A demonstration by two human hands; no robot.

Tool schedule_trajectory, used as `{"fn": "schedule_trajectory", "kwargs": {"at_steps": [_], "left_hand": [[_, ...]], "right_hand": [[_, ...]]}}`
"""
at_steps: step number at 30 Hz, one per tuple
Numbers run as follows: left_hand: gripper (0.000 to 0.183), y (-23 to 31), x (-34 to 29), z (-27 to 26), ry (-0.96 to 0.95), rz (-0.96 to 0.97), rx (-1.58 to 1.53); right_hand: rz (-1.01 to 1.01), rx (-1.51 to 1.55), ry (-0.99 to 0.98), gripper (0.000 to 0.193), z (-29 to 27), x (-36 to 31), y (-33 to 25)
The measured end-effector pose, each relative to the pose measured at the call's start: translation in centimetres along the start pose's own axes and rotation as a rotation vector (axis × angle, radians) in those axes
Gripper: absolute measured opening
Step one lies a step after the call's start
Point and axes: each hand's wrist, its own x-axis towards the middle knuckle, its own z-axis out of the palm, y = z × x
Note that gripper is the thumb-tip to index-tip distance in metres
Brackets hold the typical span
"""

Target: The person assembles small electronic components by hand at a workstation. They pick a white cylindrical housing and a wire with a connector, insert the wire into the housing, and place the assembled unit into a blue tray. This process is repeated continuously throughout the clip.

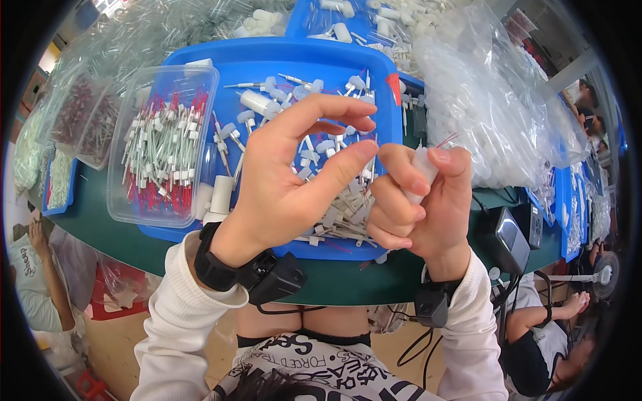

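Over the blue tray (pixel 234 57), my left hand (pixel 294 174) is held with thumb and fingers apart and nothing between them. Just right of it, my right hand (pixel 428 200) grips a white plastic cylinder (pixel 422 175) between thumb and curled fingers. Thin red wires (pixel 449 140) stick out near its top end. In the tray under my hands lie many small white parts (pixel 321 150) with metal stems, some with translucent caps. My fingers cover part of the cylinder.
A clear plastic box (pixel 208 127) of red-and-white wired parts stands left. Clear bags (pixel 478 107) of white pieces fill the back right. A black device (pixel 506 240) sits on the green table (pixel 348 284) at right. Other people (pixel 535 327) sit on both sides.
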Motion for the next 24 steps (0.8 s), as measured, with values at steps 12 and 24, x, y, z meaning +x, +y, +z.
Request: {"fn": "schedule_trajectory", "kwargs": {"at_steps": [12, 24], "left_hand": [[0.027, 0.0, 0.1, -0.2, 0.001, -0.034, 0.08], [0.024, -0.1, -0.1, -0.1, -0.028, -0.054, 0.145]], "right_hand": [[0.025, 0.007, 0.347, 0.059, 0.6, 0.3, -0.4], [-0.003, -0.062, -0.011, 0.037, -0.5, -0.3, -0.3]]}}
